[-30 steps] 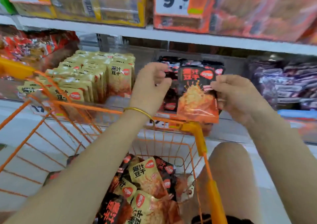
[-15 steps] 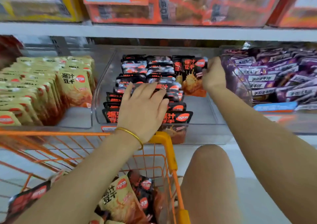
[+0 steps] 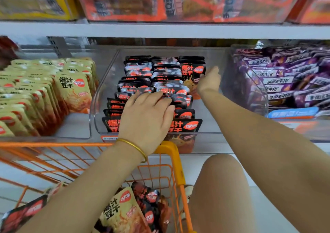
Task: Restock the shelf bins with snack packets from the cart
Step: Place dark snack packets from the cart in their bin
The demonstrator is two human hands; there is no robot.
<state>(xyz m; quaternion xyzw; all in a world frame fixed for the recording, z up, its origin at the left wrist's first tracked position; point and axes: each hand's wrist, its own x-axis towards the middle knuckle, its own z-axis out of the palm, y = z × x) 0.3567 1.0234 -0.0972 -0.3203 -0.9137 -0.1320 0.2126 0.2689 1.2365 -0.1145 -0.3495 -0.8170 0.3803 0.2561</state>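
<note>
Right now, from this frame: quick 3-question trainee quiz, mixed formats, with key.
1. True or false: the left hand rests on the black packets in the middle clear bin.
2. The right hand touches: A) yellow packets B) an upright black packet at the bin's back right C) purple packets.
3. Which packet colours lie in the orange wire cart?
Key: 1 true; 2 B; 3 yellow and black.
</note>
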